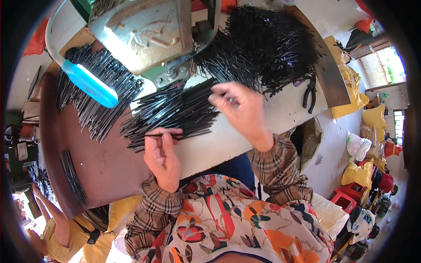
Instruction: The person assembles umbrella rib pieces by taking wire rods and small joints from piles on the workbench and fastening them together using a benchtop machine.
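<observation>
Viewed from nearby, a pile of thin black rods [175, 111] lies on the counter [197, 158] at the centre of the frame. At its lower edge, the left hand [163, 160] pinches a single rod [154, 135]. By its right end is the right hand [243, 111], half-curled; I cannot tell whether it grips anything. Dark pliers [309, 97] lie at upper right.

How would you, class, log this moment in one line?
left hand: holding thin black rod | right hand: by right end of middle rod pile, grip unclear | pliers: on tabletop | blue lamp: lit
</observation>
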Demonstrator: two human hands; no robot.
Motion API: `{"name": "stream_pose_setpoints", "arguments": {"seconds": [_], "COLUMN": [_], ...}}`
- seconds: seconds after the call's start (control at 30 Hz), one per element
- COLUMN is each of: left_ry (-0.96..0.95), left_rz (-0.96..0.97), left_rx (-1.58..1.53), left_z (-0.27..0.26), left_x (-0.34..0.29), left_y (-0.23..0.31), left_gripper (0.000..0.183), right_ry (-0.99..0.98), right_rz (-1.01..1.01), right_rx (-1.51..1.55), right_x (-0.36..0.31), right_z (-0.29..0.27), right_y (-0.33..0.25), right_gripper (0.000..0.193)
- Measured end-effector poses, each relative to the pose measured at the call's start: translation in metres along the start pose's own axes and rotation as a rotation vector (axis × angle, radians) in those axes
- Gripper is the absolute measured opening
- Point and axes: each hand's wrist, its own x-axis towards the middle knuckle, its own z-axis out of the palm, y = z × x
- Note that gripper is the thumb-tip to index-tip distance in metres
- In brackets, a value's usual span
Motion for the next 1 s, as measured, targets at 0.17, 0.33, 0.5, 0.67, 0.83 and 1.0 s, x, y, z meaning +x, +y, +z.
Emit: {"name": "stream_pose_setpoints", "arguments": {"seconds": [0.17,0.33,0.5,0.67,0.83,1.0], "left_ry": [-0.007,0.078,0.090,0.120,0.123,0.099], "left_rz": [0.070,0.162,0.154,0.143,0.188,0.276], "left_rx": [0.253,0.380,0.489,0.522,0.502,0.476], "left_z": [0.007,0.007,0.009,0.014,0.017,0.016], "left_x": [-0.008,-0.010,-0.008,-0.006,-0.008,-0.010], "left_y": [0.001,-0.008,-0.006,-0.003,-0.006,-0.004], "left_gripper": [0.012,0.011,0.013,0.012,0.014,0.019], "right_ry": [0.034,-0.066,-0.093,-0.068,0.011,0.100], "right_rz": [-0.022,-0.040,-0.005,0.004,-0.040,-0.059], "right_rx": [-0.307,-0.420,-0.357,-0.335,-0.157,-0.019], "right_x": [0.058,0.079,0.079,0.080,0.075,0.066], "right_z": [-0.031,-0.025,-0.018,-0.019,-0.021,-0.024], "right_y": [0.042,0.049,0.057,0.061,0.067,0.069], "right_gripper": [0.019,0.024,0.020,0.016,0.010,0.008]}}
